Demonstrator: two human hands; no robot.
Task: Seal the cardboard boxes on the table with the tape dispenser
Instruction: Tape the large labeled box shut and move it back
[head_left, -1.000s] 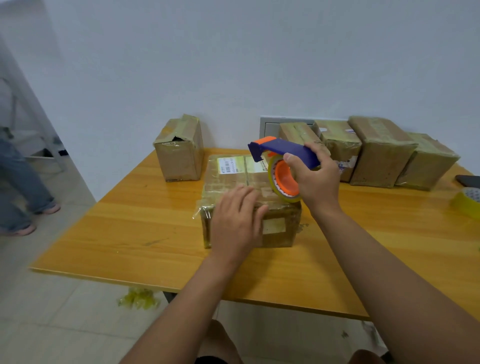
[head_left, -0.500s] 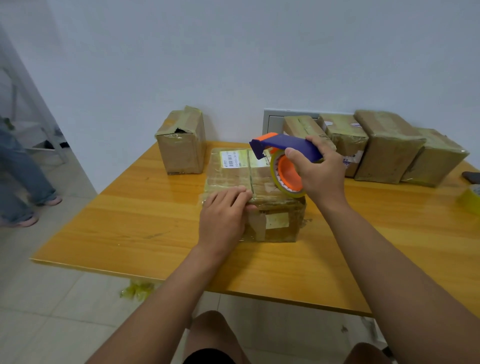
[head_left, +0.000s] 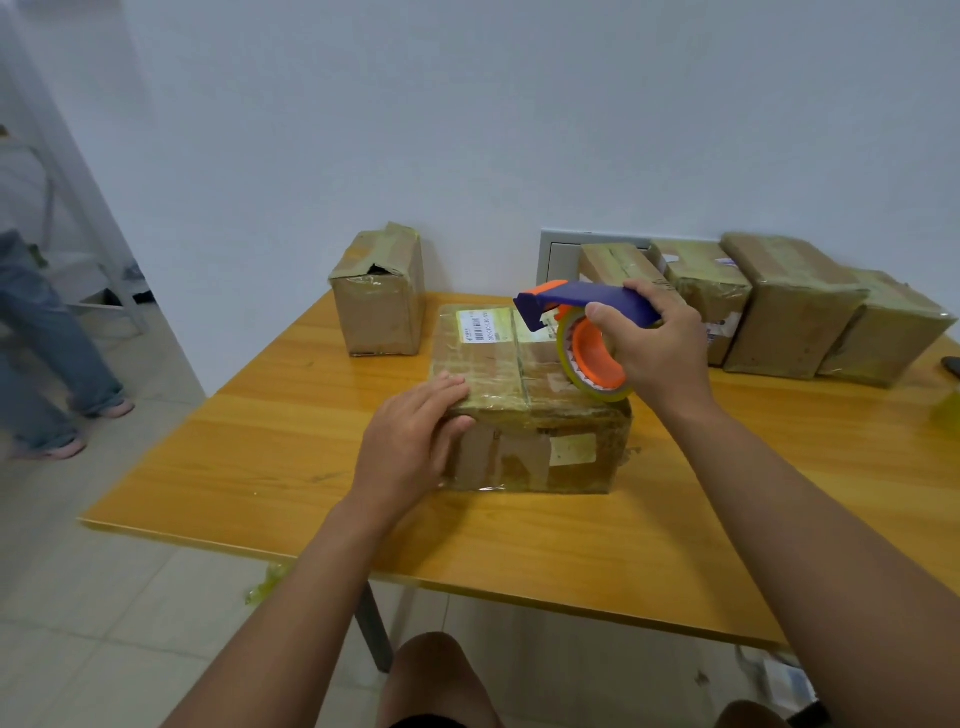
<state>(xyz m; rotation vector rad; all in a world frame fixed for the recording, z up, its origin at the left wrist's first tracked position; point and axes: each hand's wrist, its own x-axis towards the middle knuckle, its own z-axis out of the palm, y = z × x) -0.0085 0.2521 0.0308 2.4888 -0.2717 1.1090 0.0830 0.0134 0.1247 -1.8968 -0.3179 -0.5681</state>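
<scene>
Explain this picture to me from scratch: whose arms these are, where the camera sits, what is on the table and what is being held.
There is no machine here. The picture comes from a wide-angle camera worn on a person's head, looking forward and down, so the two bare arms are the wearer's own.

The left hand rests on the near left corner of a brown cardboard box wrapped in yellowish tape, steadying it on the orange wooden table. The right hand has its grip on a blue and orange tape dispenser, held just above the box's top.

One more taped box stands at the back left, and a row of taped boxes lines the wall at the back right. Another person's legs show at the far left.
</scene>
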